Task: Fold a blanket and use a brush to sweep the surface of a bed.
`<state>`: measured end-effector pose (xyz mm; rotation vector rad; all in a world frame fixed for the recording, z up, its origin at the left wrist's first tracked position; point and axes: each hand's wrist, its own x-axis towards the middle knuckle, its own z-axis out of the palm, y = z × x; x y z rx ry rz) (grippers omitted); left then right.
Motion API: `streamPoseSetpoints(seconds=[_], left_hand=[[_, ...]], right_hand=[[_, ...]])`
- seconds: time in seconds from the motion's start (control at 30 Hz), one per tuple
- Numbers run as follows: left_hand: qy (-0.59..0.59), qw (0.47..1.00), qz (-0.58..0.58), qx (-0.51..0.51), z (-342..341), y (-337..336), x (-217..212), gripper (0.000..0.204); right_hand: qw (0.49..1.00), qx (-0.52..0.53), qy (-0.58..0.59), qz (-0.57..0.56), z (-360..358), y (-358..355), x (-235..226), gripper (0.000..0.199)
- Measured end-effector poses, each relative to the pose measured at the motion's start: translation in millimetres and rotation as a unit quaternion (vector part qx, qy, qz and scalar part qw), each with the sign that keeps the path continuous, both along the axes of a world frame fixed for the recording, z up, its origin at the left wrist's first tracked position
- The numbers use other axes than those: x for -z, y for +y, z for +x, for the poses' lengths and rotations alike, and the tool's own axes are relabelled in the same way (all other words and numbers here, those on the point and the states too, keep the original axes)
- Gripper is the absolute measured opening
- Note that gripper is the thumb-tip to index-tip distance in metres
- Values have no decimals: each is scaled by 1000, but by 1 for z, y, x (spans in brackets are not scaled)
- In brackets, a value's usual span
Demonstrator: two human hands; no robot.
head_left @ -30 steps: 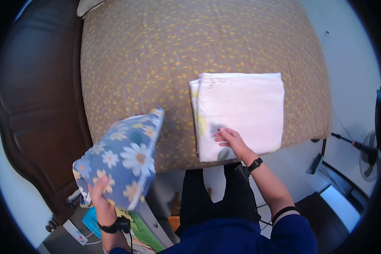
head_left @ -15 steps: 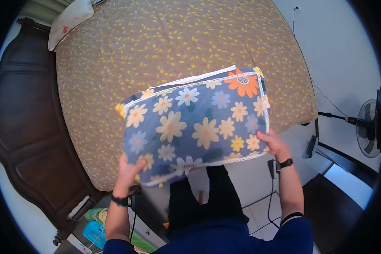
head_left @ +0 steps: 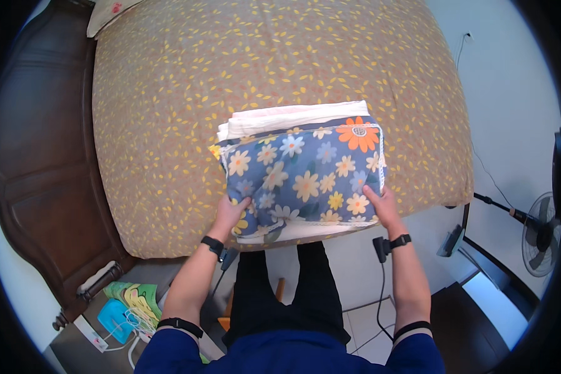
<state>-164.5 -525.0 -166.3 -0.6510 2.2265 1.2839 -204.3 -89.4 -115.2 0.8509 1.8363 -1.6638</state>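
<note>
The soft, light floral pillowcase (head_left: 302,177) is pinched at its near corners by closed left fingers (head_left: 240,204) and right fingers (head_left: 373,193), atop the folded pink sheet (head_left: 293,116).

The floral blue cloth (head_left: 305,177) hides most of the white folded cloth (head_left: 293,115) beneath, and the fan (head_left: 542,240) is cut by the rim.

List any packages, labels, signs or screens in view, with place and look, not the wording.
Round badge: on the orange flower at the far right corner of the blue floral cloth; small, pale, print too small to tell.
Paper sheets: on the floor at lower left by the bed; green and yellow, overlapping.
Blue flat item: on the floor beside the sheets; light blue, under white cable.
No screens or signs.
</note>
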Motion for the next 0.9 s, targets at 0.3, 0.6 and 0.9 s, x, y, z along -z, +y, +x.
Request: streamPoseSetpoints(seconds=[0.3,0.6,0.9], left_hand=[[2,979,145,-142,19,-57,-46,39],[267,901,-207,271,-12,-20,-70,63],[267,813,-215,470,-54,34,-21,71]], right_hand=[[998,-55,-7,39,15,55,-37,35],[834,-228,154,479,55,-29,-8,53],[896,-59,91,430,106,-15,94,64]])
